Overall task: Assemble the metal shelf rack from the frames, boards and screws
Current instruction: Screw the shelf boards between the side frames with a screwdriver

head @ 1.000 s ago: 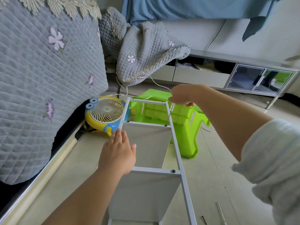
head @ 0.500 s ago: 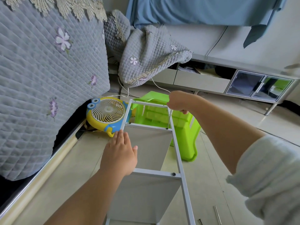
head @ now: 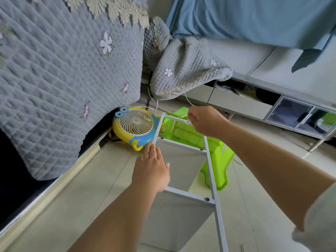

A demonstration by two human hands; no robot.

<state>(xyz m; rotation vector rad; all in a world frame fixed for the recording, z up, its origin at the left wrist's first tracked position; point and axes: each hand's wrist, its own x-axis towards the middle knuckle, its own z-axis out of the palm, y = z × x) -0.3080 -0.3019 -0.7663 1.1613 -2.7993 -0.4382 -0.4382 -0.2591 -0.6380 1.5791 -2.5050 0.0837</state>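
Left hand (head: 151, 170) flat on frame (head: 211, 171) rail — right hand (head: 205, 120) grip pinches small tool (head: 188, 121) above top crossbar.

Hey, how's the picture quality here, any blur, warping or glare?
Head view: soft daylight, no harsh glare; wide-angle warping bends the cabinet and floor edges; the right hand and the small tool it pinches are motion-blurred; the left hand on the frame looks sharp.
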